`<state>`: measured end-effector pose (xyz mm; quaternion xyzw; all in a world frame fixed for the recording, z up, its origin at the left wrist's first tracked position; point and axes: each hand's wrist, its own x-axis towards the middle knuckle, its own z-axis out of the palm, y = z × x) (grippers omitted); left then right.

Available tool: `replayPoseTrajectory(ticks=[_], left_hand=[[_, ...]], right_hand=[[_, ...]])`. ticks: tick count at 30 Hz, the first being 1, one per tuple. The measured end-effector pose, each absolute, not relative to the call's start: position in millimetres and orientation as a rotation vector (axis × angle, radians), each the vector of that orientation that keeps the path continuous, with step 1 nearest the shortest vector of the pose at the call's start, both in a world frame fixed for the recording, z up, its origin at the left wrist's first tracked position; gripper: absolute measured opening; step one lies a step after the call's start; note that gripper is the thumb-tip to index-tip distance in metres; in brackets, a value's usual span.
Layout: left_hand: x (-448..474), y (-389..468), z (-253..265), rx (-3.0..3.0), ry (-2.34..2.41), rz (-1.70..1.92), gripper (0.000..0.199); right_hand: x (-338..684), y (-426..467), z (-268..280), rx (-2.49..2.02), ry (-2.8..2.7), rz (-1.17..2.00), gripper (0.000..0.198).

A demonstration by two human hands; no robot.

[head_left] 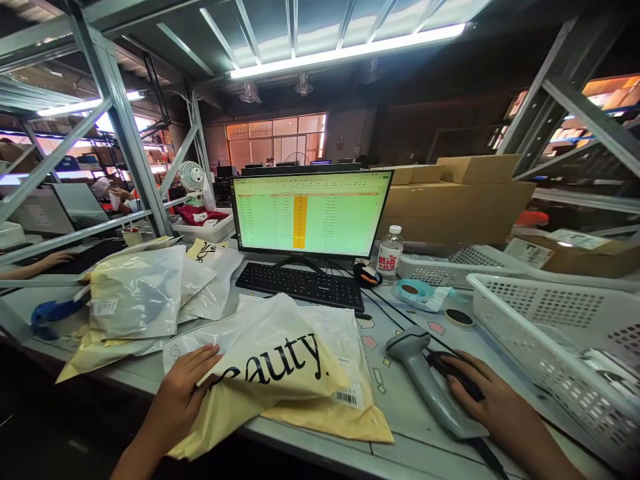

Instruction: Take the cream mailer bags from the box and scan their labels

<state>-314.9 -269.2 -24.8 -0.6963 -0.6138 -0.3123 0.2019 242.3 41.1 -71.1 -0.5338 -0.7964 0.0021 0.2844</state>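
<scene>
My left hand (187, 380) grips the near left edge of a pale yellow plastic mailing bag (280, 367) printed with large black letters reading "eauty.". Its fingers lie over the plastic, and part of the thumb is hidden. Beneath this bag is another clear-topped bag (350, 400) with a barcode label. On the right, my right hand (485, 393) is curled over a black computer mouse (457, 373). A grey handheld barcode scanner (433, 387) lies on the table just left of the mouse. Behind the bags stand a black keyboard (300, 285) and a monitor (313, 213) showing a spreadsheet.
More packed bags (135, 293) are piled at the left. White perforated baskets (530, 307) line the right side. A water bottle (389, 257), a tape roll (413, 291) and cardboard boxes (450, 207) stand behind. Another person's hand (57, 260) shows at far left.
</scene>
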Motion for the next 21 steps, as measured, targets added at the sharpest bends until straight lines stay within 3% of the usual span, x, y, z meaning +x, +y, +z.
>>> replayPoseTrajectory(ticks=[9,13,18,21], left_hand=[[-304.1,-236.2,17.7,-2.117,-1.545,-0.883,0.045],[-286.9,-202.1,23.1,-2.410,-1.728,-0.567,0.046],[-273.5,-170.8,29.7,-2.696,-2.080,-0.032,0.122],[-266.2,-180.3,40.2,-2.633,-2.146,-0.021,0.118]], right_hand=[[235.8,32.5,-58.2,-1.450,-2.147,0.050,0.063],[236.4,34.0,-61.9,-1.405,-2.096,0.077,0.061],[228.8,29.5,-37.4,-1.337,-1.974,-0.006,0.059],[200.7,4.6,-2.0,-1.179,-1.925,-0.129,0.052]])
